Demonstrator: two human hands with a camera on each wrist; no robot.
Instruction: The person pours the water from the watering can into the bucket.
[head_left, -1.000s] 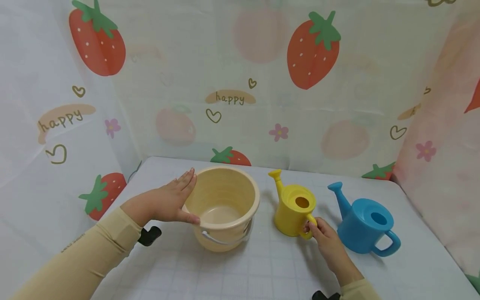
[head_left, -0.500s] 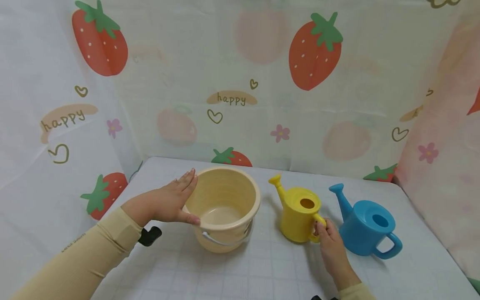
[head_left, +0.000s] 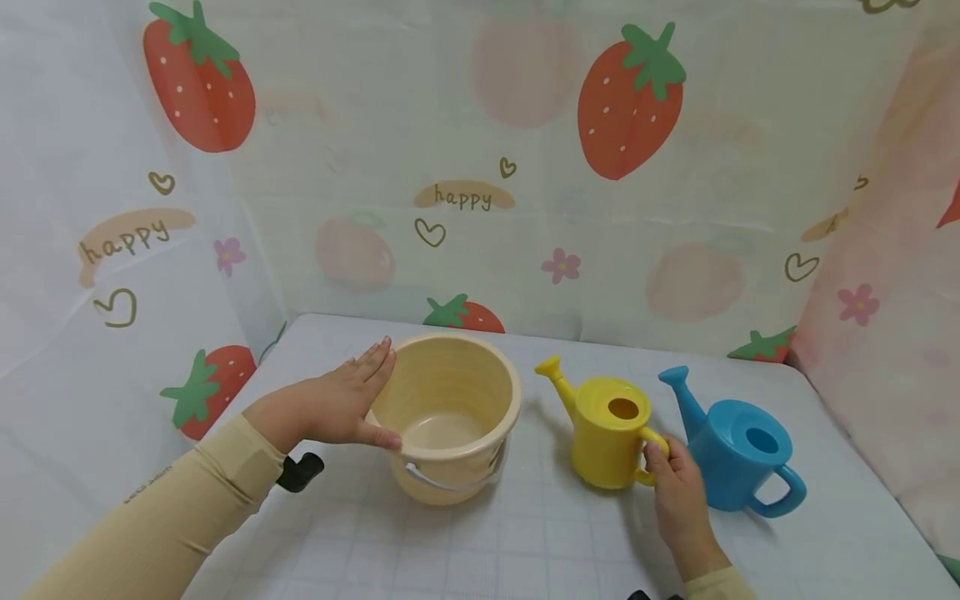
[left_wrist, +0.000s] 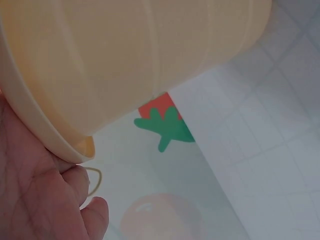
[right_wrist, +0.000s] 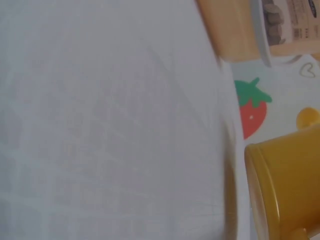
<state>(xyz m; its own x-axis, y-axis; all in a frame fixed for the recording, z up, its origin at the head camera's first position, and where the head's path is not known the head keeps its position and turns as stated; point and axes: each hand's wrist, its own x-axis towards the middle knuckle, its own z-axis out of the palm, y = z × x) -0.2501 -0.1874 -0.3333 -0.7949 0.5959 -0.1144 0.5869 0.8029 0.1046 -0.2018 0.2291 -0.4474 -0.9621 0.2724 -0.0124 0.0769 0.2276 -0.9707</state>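
A cream bucket (head_left: 455, 452) with a white handle stands upright on the table. My left hand (head_left: 337, 408) rests against the left of its rim, fingers straight and thumb over the front edge; the left wrist view shows the palm touching the rim. To the right, my right hand (head_left: 681, 496) grips the handle of a yellow watering can (head_left: 606, 454), spout pointing left. In the right wrist view the can's base (right_wrist: 262, 192) appears raised off the table. A blue watering can (head_left: 722, 467) stands beside my right hand, partly behind it.
The table (head_left: 517, 542) has a white gridded cover. Strawberry-printed curtains (head_left: 465, 125) hang behind it and at both sides. In the right wrist view a label (right_wrist: 302, 20) shows on the bucket's wall.
The yellow watering can, gripped by my right hand, has moved right and slightly nearer, away from the bucket and closer to the blue can. My left hand and the bucket have stayed put.
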